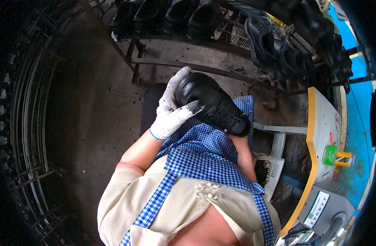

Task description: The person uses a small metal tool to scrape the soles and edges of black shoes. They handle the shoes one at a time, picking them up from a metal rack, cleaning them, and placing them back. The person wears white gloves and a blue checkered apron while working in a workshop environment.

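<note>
A black lace-up shoe (210, 100) is held in front of my apron, its toe up and left, its heel down and right. My left hand (171, 108), in a whitish knitted glove with dark-stained fingertips, grips the toe end. Its thumb presses on the upper, and the fingers wrap round the toe's far side. At the heel is my right hand (236, 138), which supports the shoe from behind. Its fingers are hidden by the shoe; only the wrist side shows, bare. The laces run along the shoe's upper.
Black shoes (177, 18) line a metal rack (167, 62) ahead, with more shoes (262, 41) at the upper right. A yellow-edged white table (325, 119) stands right, bearing a green-and-yellow roll (337, 156). Beside it are a grey machine (325, 209) and a white plastic crate (274, 170). Metal racking (32, 135) stands left.
</note>
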`<state>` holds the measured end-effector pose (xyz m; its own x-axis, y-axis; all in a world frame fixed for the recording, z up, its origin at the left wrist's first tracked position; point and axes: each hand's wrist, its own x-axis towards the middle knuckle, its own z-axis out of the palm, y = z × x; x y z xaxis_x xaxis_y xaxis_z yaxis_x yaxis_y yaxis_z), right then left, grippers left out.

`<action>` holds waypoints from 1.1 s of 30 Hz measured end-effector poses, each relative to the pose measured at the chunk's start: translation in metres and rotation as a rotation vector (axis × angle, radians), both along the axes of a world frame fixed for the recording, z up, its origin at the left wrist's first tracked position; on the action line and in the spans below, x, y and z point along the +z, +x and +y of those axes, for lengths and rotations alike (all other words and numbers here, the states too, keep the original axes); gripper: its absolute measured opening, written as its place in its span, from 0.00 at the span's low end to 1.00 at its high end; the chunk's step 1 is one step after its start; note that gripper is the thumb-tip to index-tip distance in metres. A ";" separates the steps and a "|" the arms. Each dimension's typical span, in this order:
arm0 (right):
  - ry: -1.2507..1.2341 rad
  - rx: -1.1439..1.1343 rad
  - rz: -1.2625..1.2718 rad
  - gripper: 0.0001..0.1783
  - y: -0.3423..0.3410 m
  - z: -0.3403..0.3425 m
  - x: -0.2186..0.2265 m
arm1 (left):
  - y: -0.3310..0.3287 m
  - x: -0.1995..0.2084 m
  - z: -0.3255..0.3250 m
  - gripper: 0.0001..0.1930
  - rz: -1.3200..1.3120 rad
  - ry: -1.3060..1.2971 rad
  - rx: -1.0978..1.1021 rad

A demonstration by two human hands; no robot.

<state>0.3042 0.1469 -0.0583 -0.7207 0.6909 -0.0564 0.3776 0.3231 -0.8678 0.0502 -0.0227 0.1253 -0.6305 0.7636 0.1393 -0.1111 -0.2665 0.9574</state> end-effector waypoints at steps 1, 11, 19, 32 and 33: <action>0.024 -0.029 -0.038 0.46 -0.002 0.000 0.000 | 0.000 0.001 0.000 0.45 0.009 -0.024 0.004; -0.283 0.036 0.076 0.42 0.008 -0.003 0.049 | -0.011 -0.005 -0.001 0.36 -0.021 -0.039 0.195; 0.156 0.007 0.129 0.27 -0.025 0.033 0.134 | -0.018 0.000 0.008 0.31 0.062 0.042 0.124; 0.737 0.498 0.154 0.22 -0.072 0.004 0.256 | 0.001 0.004 0.027 0.34 0.188 -0.066 -0.249; 0.753 0.472 0.144 0.23 -0.071 0.002 0.256 | 0.002 0.006 0.026 0.34 0.159 -0.074 -0.254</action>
